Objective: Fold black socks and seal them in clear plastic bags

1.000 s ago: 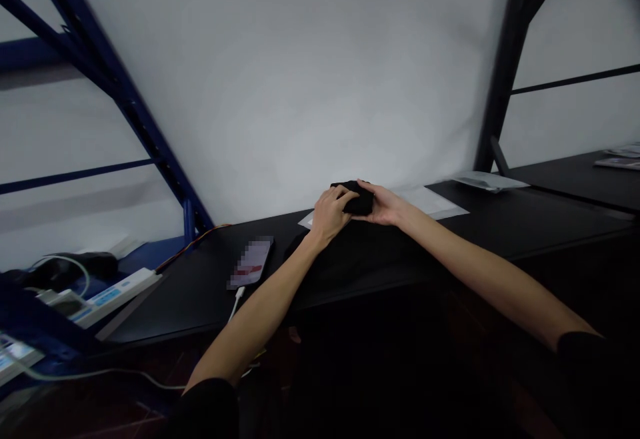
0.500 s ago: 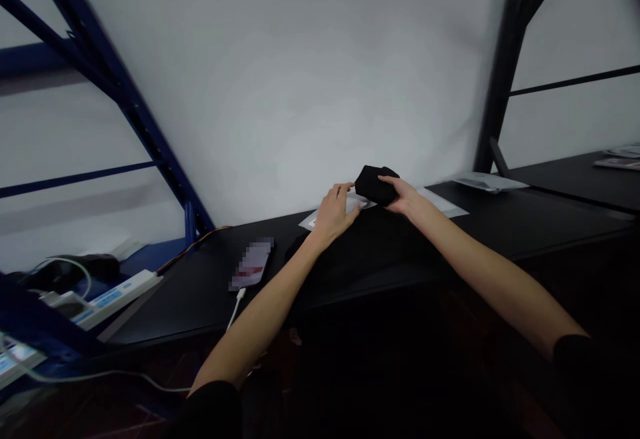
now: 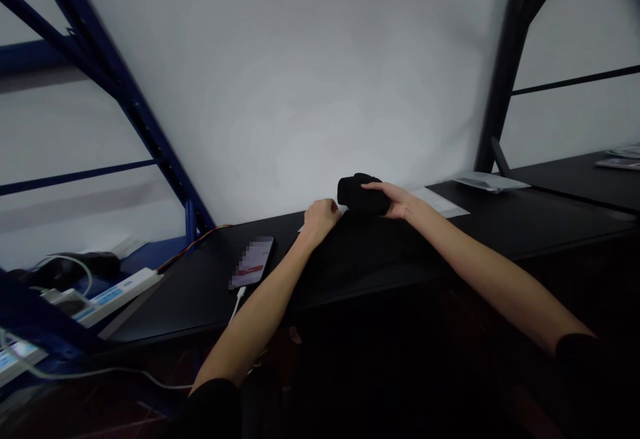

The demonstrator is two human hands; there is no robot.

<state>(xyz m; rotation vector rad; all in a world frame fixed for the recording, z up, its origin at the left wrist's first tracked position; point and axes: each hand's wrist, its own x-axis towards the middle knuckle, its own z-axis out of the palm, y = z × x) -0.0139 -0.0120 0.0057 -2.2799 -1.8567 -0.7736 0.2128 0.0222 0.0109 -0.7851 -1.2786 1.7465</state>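
Observation:
My right hand (image 3: 395, 199) is wrapped round a black bundle (image 3: 360, 194) that looks like rolled or folded cloth; its exact kind does not show. The thumb lies across the top of the bundle, which is held just above the tabletop near the wall. Beside its left end is my left hand (image 3: 321, 218), closed with curled fingers. What those fingers hold, if anything, is hidden. A pale sheet or plastic bag (image 3: 440, 202) lies behind and under the right hand, and a bit of its left side shows beside my left hand.
On the black table (image 3: 200, 292), a phone (image 3: 255, 262) lies left of my left forearm with a white cable plugged in. Far left are power strips (image 3: 117, 296) and a blue metal frame (image 3: 135, 112). Another plastic bag (image 3: 490, 181) lies at the right, near a dark post (image 3: 505, 72).
The black bundle has moved left and slightly down in my right hand and turned. My left hand has gone from spread fingers to curled ones and shifted a little left.

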